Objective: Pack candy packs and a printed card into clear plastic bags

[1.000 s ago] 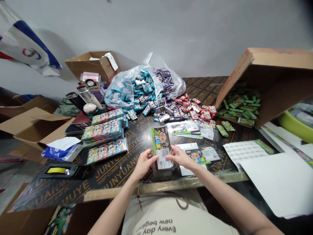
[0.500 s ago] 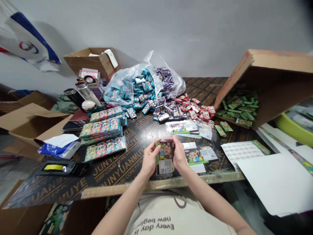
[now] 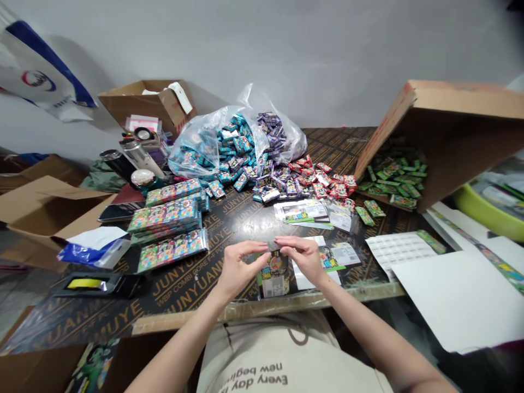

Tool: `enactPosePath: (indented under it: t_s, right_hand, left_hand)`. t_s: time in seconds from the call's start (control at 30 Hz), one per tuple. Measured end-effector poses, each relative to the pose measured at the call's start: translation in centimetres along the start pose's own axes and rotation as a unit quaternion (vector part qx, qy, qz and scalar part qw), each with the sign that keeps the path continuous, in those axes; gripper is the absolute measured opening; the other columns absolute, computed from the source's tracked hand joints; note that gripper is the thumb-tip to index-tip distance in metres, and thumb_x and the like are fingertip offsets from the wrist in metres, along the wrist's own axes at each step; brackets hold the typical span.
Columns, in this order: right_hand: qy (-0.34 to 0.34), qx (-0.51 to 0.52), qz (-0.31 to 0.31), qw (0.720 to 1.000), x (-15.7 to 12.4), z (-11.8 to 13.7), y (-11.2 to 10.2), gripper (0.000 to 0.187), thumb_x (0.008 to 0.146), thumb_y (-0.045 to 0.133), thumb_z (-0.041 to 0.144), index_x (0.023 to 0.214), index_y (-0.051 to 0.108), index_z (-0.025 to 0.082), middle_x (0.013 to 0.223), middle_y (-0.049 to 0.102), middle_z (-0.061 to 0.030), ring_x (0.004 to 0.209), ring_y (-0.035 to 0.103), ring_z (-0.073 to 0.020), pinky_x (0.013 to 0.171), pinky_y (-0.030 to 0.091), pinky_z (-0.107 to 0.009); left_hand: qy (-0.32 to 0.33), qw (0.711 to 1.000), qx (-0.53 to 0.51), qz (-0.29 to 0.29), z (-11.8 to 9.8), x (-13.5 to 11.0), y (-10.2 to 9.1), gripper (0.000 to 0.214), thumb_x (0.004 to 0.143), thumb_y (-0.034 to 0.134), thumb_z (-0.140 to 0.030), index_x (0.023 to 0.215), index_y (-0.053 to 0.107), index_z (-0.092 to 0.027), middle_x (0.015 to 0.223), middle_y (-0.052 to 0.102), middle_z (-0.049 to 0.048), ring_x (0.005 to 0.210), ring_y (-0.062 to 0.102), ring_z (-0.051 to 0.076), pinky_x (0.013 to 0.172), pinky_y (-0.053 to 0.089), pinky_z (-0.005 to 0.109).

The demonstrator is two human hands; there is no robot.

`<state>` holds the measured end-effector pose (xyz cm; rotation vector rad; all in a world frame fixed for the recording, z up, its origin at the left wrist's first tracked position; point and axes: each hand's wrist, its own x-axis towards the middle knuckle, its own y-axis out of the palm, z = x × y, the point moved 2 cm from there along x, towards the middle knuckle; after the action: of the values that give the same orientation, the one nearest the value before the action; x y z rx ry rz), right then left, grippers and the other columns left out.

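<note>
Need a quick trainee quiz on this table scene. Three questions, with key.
1. What colour are the small packets under the tilted cardboard box?
2. True or false: the clear plastic bag sits to the right of that box.
3. Which is closest to the left hand?
A. the stacked multicoloured packs
B. the yellow-green tub
C. the tilted cardboard box

Key: 1. Green. 2. False, the bag sits to the left of the box. 3. A.
</note>
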<state>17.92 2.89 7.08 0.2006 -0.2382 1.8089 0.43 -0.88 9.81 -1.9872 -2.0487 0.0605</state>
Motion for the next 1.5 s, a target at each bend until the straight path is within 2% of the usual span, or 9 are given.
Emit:
enactPosePath:
  t_s: [0.27, 0.43, 0.57, 0.87, 1.03, 1.17, 1.27, 1.33, 1.5]
  right_hand:
    - [0.089, 0.003, 0.037, 0.995, 0.5, 0.9, 0.4, 0.018, 0.070, 0.064, 0.035, 0.076, 0.068, 0.018, 0.067, 0.068, -0.0023, 0.060, 0.061, -0.0156, 0.057, 0.050, -0.028]
    - [0.078, -0.011, 0.070, 0.994, 0.6, 1.1, 0.0, 0.016, 0.072, 0.062, 0.033, 0.073, 0.068, 0.018, 0.067, 0.067, -0.0025, 0.060, 0.060, -0.0149, 0.058, 0.050, -0.028]
    - [0.046, -0.009, 0.074, 0.996, -0.4, 0.5, -0.8, 0.015, 0.072, 0.063, 0.029, 0.083, 0.069, 0.021, 0.090, 0.068, -0.0055, 0.083, 0.062, -0.0197, 0.071, 0.051, -0.033]
    - [-0.089, -0.112, 0.074, 0.987, 0.0, 0.5, 1.2, 0.019, 0.081, 0.052, 0.020, 0.091, 0.066, 0.025, 0.095, 0.065, -0.0053, 0.092, 0.059, -0.0197, 0.082, 0.047, -0.036]
    - [-0.052, -0.077, 0.080, 0.992, 6.1, -2.3, 4.5, 0.034, 0.086, 0.044, 0.032, 0.119, 0.049, 0.025, 0.109, 0.060, -0.0074, 0.088, 0.061, -0.0174, 0.077, 0.048, -0.033]
    - [-0.109, -0.320, 0.100, 0.936, 14.1, -7.1, 7.3, 0.053, 0.076, 0.054, 0.048, 0.121, 0.048, 0.021, 0.131, 0.041, -0.0142, 0.122, 0.037, -0.0276, 0.098, 0.029, -0.047]
    - [-0.125, -0.512, 0.156, 0.835, 20.7, -10.2, 9.4, 0.078, 0.062, 0.061, 0.060, 0.128, 0.042, 0.023, 0.143, 0.019, -0.0148, 0.131, 0.013, -0.0347, 0.099, 0.014, -0.056]
    - [-0.122, -0.570, 0.160, 0.797, 25.2, -11.1, 10.7, 0.081, 0.063, 0.057, 0.065, 0.130, 0.037, 0.023, 0.145, 0.013, -0.0149, 0.132, 0.006, -0.0357, 0.098, 0.011, -0.058]
    - [-0.080, -0.599, 0.129, 0.787, 35.0, -11.4, 13.0, 0.075, 0.071, 0.046, 0.065, 0.131, 0.035, 0.021, 0.140, 0.026, -0.0161, 0.128, 0.018, -0.0348, 0.099, 0.012, -0.054]
  left_hand:
    - [-0.095, 0.995, -0.019, 0.027, -0.2, 1.2, -0.5, 0.015, 0.060, 0.071, -0.028, 0.068, 0.071, -0.015, 0.064, 0.068, 0.0060, 0.059, 0.060, 0.019, 0.058, 0.045, 0.028]
    - [0.015, 0.998, 0.056, 0.039, -1.1, 0.5, -0.4, 0.007, 0.066, 0.065, -0.023, 0.065, 0.070, -0.017, 0.069, 0.067, 0.0061, 0.064, 0.059, 0.019, 0.063, 0.044, 0.028]
    - [0.099, 0.984, 0.139, 0.061, -0.8, -0.3, -0.4, 0.008, 0.069, 0.063, -0.024, 0.070, 0.070, -0.021, 0.082, 0.067, 0.0073, 0.073, 0.060, 0.019, 0.071, 0.044, 0.029]
    - [0.075, 0.990, 0.110, 0.040, 0.5, 0.3, -1.2, 0.015, 0.075, 0.059, -0.026, 0.084, 0.070, -0.023, 0.082, 0.068, 0.0065, 0.073, 0.062, 0.019, 0.069, 0.046, 0.029]
    - [0.035, 0.987, 0.069, -0.139, 3.0, 0.6, -5.2, 0.012, 0.071, 0.064, -0.025, 0.080, 0.071, -0.023, 0.082, 0.069, 0.0045, 0.077, 0.062, 0.020, 0.075, 0.047, 0.032]
    - [-0.069, 0.946, 0.088, -0.304, 7.5, -0.7, -9.0, 0.021, 0.068, 0.065, -0.033, 0.081, 0.070, -0.017, 0.079, 0.070, 0.0052, 0.074, 0.063, 0.021, 0.074, 0.050, 0.033]
    - [-0.157, 0.944, 0.159, -0.243, 11.5, -3.1, -10.1, 0.029, 0.069, 0.061, -0.041, 0.082, 0.069, -0.016, 0.078, 0.071, 0.0066, 0.070, 0.065, 0.022, 0.067, 0.052, 0.032]
    - [-0.159, 0.930, 0.240, -0.228, 13.4, -5.1, -10.4, 0.032, 0.070, 0.060, -0.042, 0.089, 0.068, -0.018, 0.086, 0.070, 0.0073, 0.075, 0.065, 0.023, 0.068, 0.053, 0.032]
    - [-0.037, 0.879, 0.408, -0.245, 16.5, -8.9, -9.9, 0.031, 0.072, 0.057, -0.041, 0.093, 0.068, -0.021, 0.099, 0.067, 0.0086, 0.087, 0.064, 0.024, 0.075, 0.053, 0.033]
